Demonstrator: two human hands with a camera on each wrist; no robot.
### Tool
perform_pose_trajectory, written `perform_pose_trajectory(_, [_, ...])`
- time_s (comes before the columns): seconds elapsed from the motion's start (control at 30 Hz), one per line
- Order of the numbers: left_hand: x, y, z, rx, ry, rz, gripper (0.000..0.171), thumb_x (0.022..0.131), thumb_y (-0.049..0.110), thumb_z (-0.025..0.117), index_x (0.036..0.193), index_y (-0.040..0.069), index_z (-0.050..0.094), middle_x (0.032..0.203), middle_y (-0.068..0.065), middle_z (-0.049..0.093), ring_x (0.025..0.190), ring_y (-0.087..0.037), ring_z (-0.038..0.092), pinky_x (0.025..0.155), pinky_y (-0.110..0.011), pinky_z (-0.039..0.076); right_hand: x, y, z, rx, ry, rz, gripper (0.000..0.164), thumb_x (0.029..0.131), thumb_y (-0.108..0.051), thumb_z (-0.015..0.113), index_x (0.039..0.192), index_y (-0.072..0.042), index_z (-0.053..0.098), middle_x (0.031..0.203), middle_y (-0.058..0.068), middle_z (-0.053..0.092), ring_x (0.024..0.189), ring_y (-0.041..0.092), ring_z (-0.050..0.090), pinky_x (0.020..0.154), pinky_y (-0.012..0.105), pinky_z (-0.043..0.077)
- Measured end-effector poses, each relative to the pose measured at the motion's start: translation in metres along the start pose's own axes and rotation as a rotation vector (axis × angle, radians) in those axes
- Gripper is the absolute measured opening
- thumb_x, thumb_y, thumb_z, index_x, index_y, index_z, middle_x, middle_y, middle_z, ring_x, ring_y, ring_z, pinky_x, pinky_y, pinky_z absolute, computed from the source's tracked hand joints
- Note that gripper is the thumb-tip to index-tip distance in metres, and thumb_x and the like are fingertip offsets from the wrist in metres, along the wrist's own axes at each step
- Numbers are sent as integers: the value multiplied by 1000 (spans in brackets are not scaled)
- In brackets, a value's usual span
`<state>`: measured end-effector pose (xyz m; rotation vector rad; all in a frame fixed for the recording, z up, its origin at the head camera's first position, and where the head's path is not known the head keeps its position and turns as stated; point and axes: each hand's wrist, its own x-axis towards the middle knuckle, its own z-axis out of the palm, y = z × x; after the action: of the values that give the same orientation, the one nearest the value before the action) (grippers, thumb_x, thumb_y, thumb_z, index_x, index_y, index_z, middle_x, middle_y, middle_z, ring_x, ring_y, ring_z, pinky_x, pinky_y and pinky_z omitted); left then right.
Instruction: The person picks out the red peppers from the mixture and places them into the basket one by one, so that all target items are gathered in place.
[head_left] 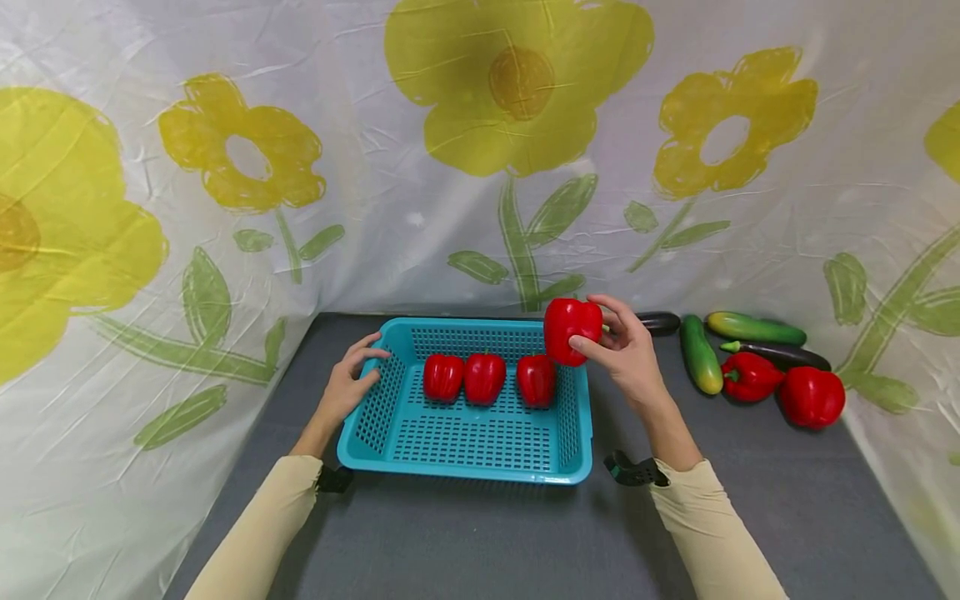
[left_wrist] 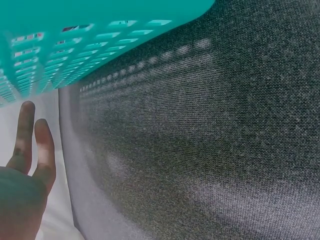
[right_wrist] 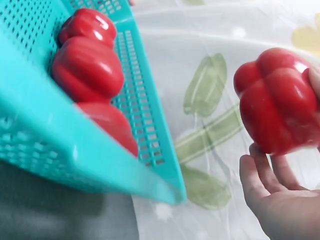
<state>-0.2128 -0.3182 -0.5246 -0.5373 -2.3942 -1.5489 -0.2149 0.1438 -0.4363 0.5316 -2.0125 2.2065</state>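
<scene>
A turquoise plastic basket (head_left: pixel 465 477) with slotted walls holds three red bell peppers (head_left: pixel 484 379) in a row along its back half. Over its back right corner, my right hand (head_left: pixel 628 354) grips another red bell pepper (head_left: pixel 562 329) between thumb and fingers. That held pepper (right_wrist: pixel 280 102) hangs beside the basket wall in the right wrist view. At the basket's left side, my left hand (head_left: pixel 350 383) has its fingertips right at the rim. Two relaxed, nearly straight fingers (left_wrist: pixel 46 150) show below the slotted wall in the left wrist view.
To the right on the dark table (head_left: pixel 450 542) lie a red bell pepper (head_left: pixel 812 397), a pointed red pepper (head_left: pixel 750 377), green cucumbers (head_left: pixel 701 357) and dark eggplants (head_left: pixel 780 354). A flower-printed white sheet (head_left: pixel 360 208) hangs behind the table.
</scene>
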Motion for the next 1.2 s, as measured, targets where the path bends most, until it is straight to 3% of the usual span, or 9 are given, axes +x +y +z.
perform_pose_trajectory(0.17, [0,1,0,1,-1,-4,29,95,-11,53,121,-8,65,156,-22,35,143,-45,30,103,-71,26,3,-2,10,3,-44,8,59,89,3,74,143,-9,54,131,16,59,103,36,61,81,39,57])
perform_pose_trajectory(0.43, [0,1,0,-4,2,-2,29,95,-13,53,121,-8,65,156,-22,36,143,-44,31,101,-69,29,7,-4,27,12,-111,79,59,90,-1,74,144,-7,53,137,14,55,117,37,55,85,41,56])
perform_pose_trajectory(0.67, [0,2,0,1,0,-8,29,96,-12,53,121,-7,65,156,-25,35,143,-44,30,103,-70,27,11,-3,39,31,-92,153,57,91,-6,75,143,-8,53,137,12,53,116,37,56,85,42,55])
perform_pose_trajectory(0.97, [-2,1,0,-5,5,-3,29,94,-14,53,121,-11,64,156,-28,34,142,-46,31,101,-69,28,12,-1,49,52,-91,201,55,91,-9,76,142,-11,56,137,12,53,120,36,54,91,56,50])
perform_pose_trajectory(1.07, [-1,5,1,-9,5,4,29,94,-15,52,120,-12,64,154,-31,34,141,-49,30,99,-70,29,10,1,51,51,-99,218,55,91,-8,76,142,-11,56,137,12,52,121,36,54,92,58,49])
perform_pose_trajectory(1.2, [1,22,0,-25,-2,2,27,92,-17,52,117,-17,62,152,-37,33,139,-55,29,97,-72,29,8,2,54,56,-111,242,55,91,-8,76,143,-11,55,139,12,50,120,37,54,92,59,49])
